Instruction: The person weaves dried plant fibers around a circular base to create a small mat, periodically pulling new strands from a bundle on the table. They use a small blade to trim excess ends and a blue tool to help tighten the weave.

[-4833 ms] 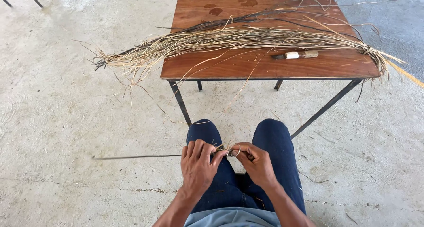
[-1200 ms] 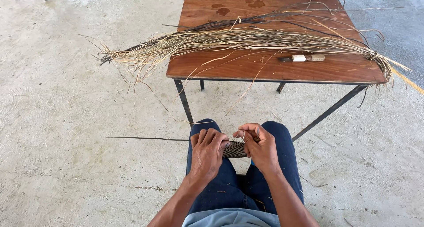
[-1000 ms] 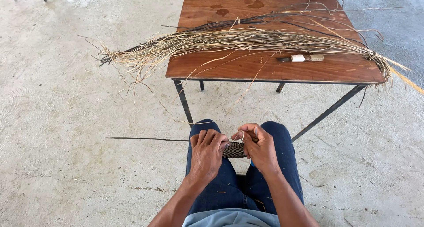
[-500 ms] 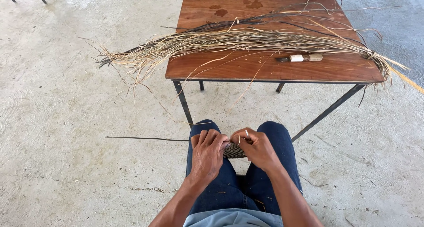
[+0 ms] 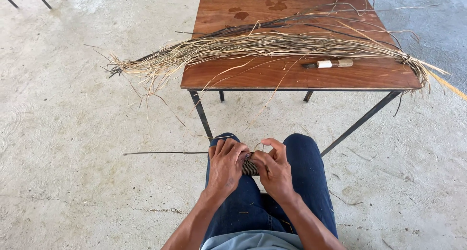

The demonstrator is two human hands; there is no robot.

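Left hand: the left hand (image 5: 226,163) is resting over the knees and is gripping the left end of a small woven piece (image 5: 250,167).
Right hand: the right hand (image 5: 273,168) is pinching the right end of the same piece, with the fingers bent.
Woven piece: it is sitting between both hands on the lap; probably a coil of fibres, but mostly hidden.
Long stick: a thin dark stick (image 5: 165,153) is sticking out leftwards from the left hand.
Table: a brown wooden table (image 5: 272,74) is standing ahead.
On table: a bundle of dry fibres (image 5: 253,45) is lying across it, near a small knife (image 5: 328,63).
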